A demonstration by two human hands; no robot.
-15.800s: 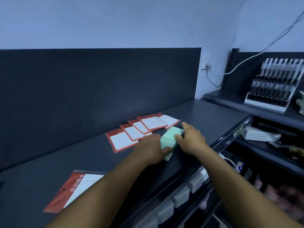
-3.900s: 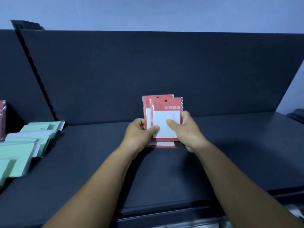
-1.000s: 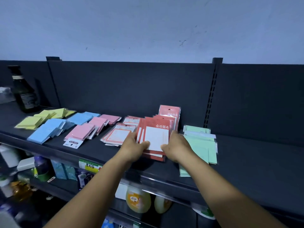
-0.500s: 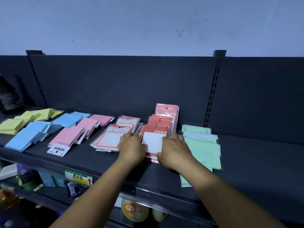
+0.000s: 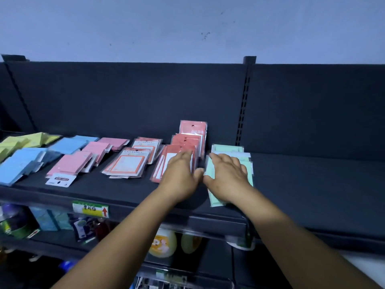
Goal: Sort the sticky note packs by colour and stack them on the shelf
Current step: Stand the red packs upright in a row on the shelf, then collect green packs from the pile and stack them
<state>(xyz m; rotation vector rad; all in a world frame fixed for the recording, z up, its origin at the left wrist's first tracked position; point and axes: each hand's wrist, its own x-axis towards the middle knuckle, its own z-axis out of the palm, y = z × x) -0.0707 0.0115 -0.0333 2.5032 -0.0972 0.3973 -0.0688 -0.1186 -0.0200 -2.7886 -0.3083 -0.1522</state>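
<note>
Since half a second ago my right hand (image 5: 226, 176) has slid off the red packs (image 5: 183, 157) onto the green packs (image 5: 231, 152) beside them; my left hand (image 5: 180, 174) lies flat, fingers spread, on the red stack. Neither grips. I'd square both piles' edges on the shelf (image 5: 312, 184), keeping colours apart.

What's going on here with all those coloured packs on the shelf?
A person is sorting sticky note packs by colour on a dark shelf. The left hand lies flat on the red packs, and the right hand lies on the mint green packs beside them. Further left lie red-bordered packs, pink packs, blue packs and yellow packs, each colour in its own group. One red pack leans upright against the back panel.
</note>
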